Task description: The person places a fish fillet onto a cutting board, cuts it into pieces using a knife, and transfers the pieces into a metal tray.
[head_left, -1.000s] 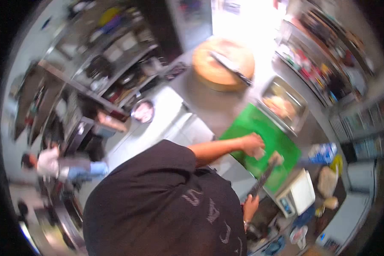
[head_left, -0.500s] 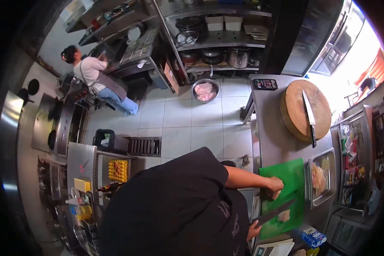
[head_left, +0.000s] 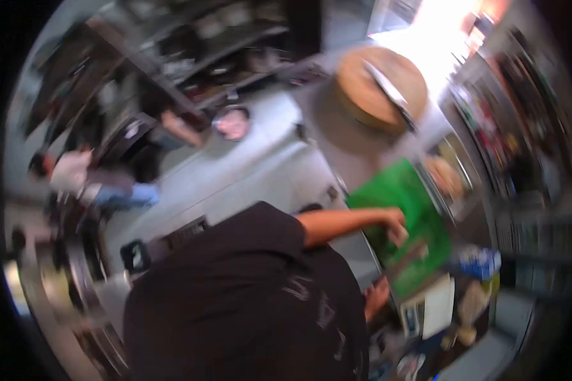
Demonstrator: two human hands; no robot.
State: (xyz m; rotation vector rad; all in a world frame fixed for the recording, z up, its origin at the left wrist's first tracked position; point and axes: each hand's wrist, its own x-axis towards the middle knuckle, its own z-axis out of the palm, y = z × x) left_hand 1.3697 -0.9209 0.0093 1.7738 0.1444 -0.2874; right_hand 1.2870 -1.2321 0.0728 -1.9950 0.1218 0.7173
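Observation:
The view is smeared by motion. My left hand (head_left: 396, 227) is over the green cutting board (head_left: 388, 189), its fingers curled inward; what they hold, if anything, I cannot make out. My right hand (head_left: 377, 297) is closed around the handle of a knife (head_left: 405, 265) at the board's near edge. The dark blade slants across the lower part of the board, below my left hand. Blur hides whether the blade touches anything. Beside the board is a metal tray (head_left: 465, 166) with pale raw meat (head_left: 447, 176) in it.
A round wooden chopping block (head_left: 368, 95) with another knife (head_left: 385, 84) on it stands farther along the counter. A blue box (head_left: 480, 263) and a white flat object (head_left: 437, 310) are near the board. A bowl of meat (head_left: 232, 123) sits on the floor. Another person (head_left: 76, 178) stands far left.
The whole view has turned and shifted, so the counter appears tilted and higher up. My right hand still holds the knife; my left hand stays over the board.

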